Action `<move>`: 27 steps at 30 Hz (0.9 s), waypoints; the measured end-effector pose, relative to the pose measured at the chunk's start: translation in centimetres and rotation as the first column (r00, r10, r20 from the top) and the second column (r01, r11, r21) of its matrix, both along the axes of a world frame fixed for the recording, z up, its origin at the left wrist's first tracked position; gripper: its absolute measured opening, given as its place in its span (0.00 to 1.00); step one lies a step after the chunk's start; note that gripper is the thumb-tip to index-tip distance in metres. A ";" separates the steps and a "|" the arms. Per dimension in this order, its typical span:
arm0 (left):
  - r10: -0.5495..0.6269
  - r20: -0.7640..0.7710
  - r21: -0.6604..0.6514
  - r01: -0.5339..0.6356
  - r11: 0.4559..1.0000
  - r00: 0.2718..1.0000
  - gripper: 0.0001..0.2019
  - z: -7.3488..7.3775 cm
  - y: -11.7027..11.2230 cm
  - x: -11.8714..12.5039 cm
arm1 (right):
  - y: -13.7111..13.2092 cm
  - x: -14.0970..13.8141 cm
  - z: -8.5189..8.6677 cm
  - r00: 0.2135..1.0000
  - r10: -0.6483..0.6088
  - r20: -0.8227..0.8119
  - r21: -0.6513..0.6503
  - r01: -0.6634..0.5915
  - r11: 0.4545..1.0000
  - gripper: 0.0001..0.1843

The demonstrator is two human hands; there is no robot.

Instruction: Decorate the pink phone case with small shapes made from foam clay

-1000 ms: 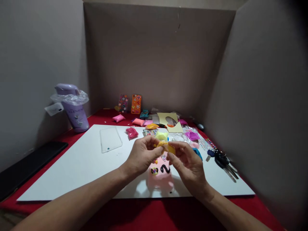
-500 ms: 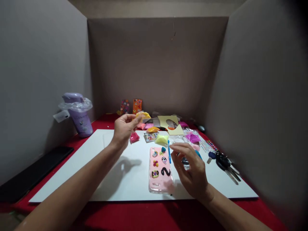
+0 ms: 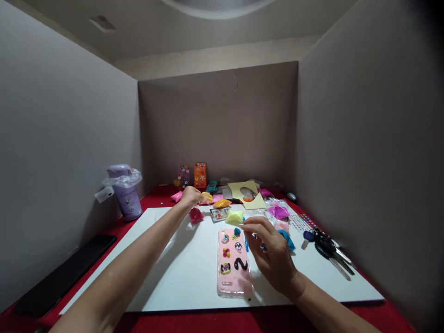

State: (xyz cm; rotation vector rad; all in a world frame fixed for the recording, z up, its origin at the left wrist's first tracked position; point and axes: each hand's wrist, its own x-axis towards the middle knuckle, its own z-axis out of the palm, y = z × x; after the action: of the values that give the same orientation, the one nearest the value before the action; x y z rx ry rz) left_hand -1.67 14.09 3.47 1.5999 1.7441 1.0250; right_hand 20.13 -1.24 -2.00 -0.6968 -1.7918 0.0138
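Pink covers the back of a rectangular phone case with a clear, glossy rim (image 3: 234, 277), which lies flat on a large white board (image 3: 180, 273), just in front of the right hand (image 3: 272, 254). From where I stand, the work looks well advanced. Small ornaments fill the upper and middle parts: a teal lump (image 3: 237, 231) at the top, a pink-and-yellow flower (image 3: 226, 252), a curling black strip (image 3: 240, 264) and a few more. Below them the pink is mostly plain, so that lower stretch seems the part left bare.

The right hand hangs beside the case with its fingers bent and the thumb underneath; whether something tiny sits between the tips, I cannot tell. The left hand (image 3: 192, 196) is stretched toward the back, at a crumpled yellow plastic packet (image 3: 206, 198). Its fingers are turned away from me, so I cannot say whether they are pinching it.

Soft packets lie around, each seemingly filled with a single colour of modelling clay: a red one (image 3: 196, 215) near the left forearm, a plump pale-yellow one (image 3: 235, 217) beyond the case, an orange one (image 3: 222, 203) behind that, and a bright purple one (image 3: 278, 212) to the right. Farther left stands a lilac tumbler wrapped in clear plastic (image 3: 128, 199), lid on, contents hidden.
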 end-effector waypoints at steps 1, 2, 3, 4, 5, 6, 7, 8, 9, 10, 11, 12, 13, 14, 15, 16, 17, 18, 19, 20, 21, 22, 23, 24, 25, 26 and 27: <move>0.009 -0.040 -0.023 -0.010 1.000 0.999 0.16 -0.2 0.3 0.0 | 0.1 0.1 -0.1 1.000 0.002 0.003 -0.010 -0.002 1.000 0.11; 0.019 -0.076 -0.036 -0.022 0.999 0.997 0.16 -0.3 0.5 -0.1 | 0.2 0.1 -0.2 1.000 0.004 0.006 -0.017 -0.004 1.000 0.11; 0.028 -0.103 -0.038 -0.032 0.999 0.994 0.16 -0.4 0.7 -0.1 | 0.3 0.1 -0.3 1.000 0.005 0.007 -0.019 -0.005 1.000 0.11; 0.034 -0.123 -0.029 -0.038 0.999 0.992 0.16 -0.4 0.8 -0.3 | 0.4 0.1 -0.4 1.000 0.004 0.011 -0.020 -0.004 1.000 0.11; 0.040 -0.135 -0.011 -0.042 0.999 0.990 0.16 -0.3 0.9 -0.5 | 0.5 0.1 -0.5 1.000 0.004 0.015 -0.021 -0.003 1.000 0.11; 0.045 -0.139 0.017 -0.043 0.999 0.989 0.15 -0.1 0.9 -0.6 | 0.6 0.1 -0.6 1.000 0.003 0.021 -0.023 -0.002 1.000 0.11; 0.050 -0.136 0.052 -0.043 0.998 0.989 0.14 0.1 0.8 -0.7 | 0.6 0.1 -0.6 1.000 0.001 0.028 -0.026 -0.001 1.000 0.11; 0.051 -0.125 0.094 -0.040 0.995 0.991 0.12 0.3 0.6 -0.8 | 0.6 0.1 -0.7 0.999 0.001 0.035 -0.030 0.000 1.000 0.11; 0.048 -0.107 0.138 -0.033 0.990 0.993 0.10 0.6 0.2 -0.6 | 0.6 0.1 -0.8 0.999 0.002 0.040 -0.035 0.000 0.999 0.11; 0.035 -0.082 0.182 -0.020 0.983 0.996 0.08 0.7 -0.3 -0.4 | 0.6 0.1 -0.8 0.999 0.003 0.044 -0.040 -0.001 0.999 0.11; 0.014 -0.054 0.223 -0.002 0.975 0.998 0.06 0.8 -1.0 0.1 | 0.6 0.1 -0.8 0.999 0.005 0.046 -0.043 -0.003 0.999 0.11; -0.019 -0.021 0.255 0.023 0.967 1.000 0.06 0.8 -1.9 0.6 | 0.6 0.1 -0.9 0.999 0.008 0.048 -0.045 -0.006 0.999 0.11; -0.070 0.010 0.276 0.064 0.959 0.997 0.08 0.6 -3.0 1.3 | 0.5 0.1 -0.9 0.999 0.011 0.049 -0.047 -0.009 0.999 0.11; -0.131 0.042 0.282 0.114 0.953 0.991 0.10 0.4 -4.2 2.1 | 0.5 0.1 -0.9 0.999 0.014 0.050 -0.051 -0.012 0.999 0.11; -0.196 0.068 0.279 0.170 0.945 0.978 0.12 0.1 -5.4 2.8 | 0.5 0.0 -0.9 0.999 0.018 0.050 -0.056 -0.015 0.998 0.11; -0.253 0.094 0.273 0.220 0.937 0.963 0.12 -0.3 -6.8 3.5 | 0.4 0.0 -0.9 0.998 0.020 0.051 -0.060 -0.017 0.998 0.11; -0.300 0.118 0.269 0.261 0.927 0.946 0.10 -0.7 -8.1 4.0 | 0.4 0.0 -0.8 0.998 0.021 0.053 -0.063 -0.018 0.998 0.12; -0.348 0.154 0.270 0.300 0.915 0.925 0.08 -1.0 -9.3 4.4 | 0.3 -0.1 -0.8 0.998 0.023 0.056 -0.065 -0.019 0.998 0.12; -0.412 0.238 0.290 0.341 0.894 0.879 0.07 -1.3 -10.5 4.7 | 0.3 -0.1 -0.8 0.998 0.027 0.060 -0.063 -0.023 0.998 0.12; -0.464 0.290 0.289 0.386 0.876 0.837 0.06 -1.5 -11.4 4.8 | 0.3 -0.2 -0.7 0.997 0.031 0.064 -0.059 -0.027 0.998 0.12; -0.489 0.322 0.281 0.411 0.867 0.811 0.06 -1.8 -12.3 4.8 | 0.3 -0.2 -0.7 0.997 0.036 0.067 -0.056 -0.032 0.998 0.13; -0.500 0.344 0.274 0.425 0.863 0.795 0.06 -1.9 -12.9 4.7 | 0.2 -0.2 -0.7 0.997 0.040 0.069 -0.056 -0.036 0.998 0.13; -0.506 0.362 0.276 0.428 0.861 0.783 0.06 -2.1 -13.5 4.6 | 0.2 -0.3 -0.6 0.997 0.044 0.069 -0.058 -0.040 0.997 0.13; -0.506 0.384 0.281 0.424 0.861 0.772 0.06 -2.3 -13.8 4.5 | 0.2 -0.3 -0.6 0.997 0.047 0.068 -0.064 -0.043 0.997 0.13; -0.505 0.405 0.287 0.418 0.862 0.762 0.06 -2.5 -14.1 4.3 | 0.1 -0.3 -0.6 0.996 0.051 0.068 -0.070 -0.046 0.997 0.13; -0.504 0.423 0.294 0.411 0.863 0.753 0.06 -2.7 -14.3 4.2 | 0.1 -0.3 -0.5 0.996 0.055 0.069 -0.075 -0.050 0.996 0.13; -0.501 0.438 0.301 0.403 0.864 0.747 0.06 -2.8 -14.5 4.0 | 0.0 -0.4 -0.5 0.995 0.062 0.072 -0.078 -0.056 0.995 0.13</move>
State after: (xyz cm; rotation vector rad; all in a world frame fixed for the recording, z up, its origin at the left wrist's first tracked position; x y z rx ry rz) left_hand 2.33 -0.37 0.63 1.5701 0.8631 1.2371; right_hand 19.74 -1.22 -2.50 -0.7060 -1.8906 0.0975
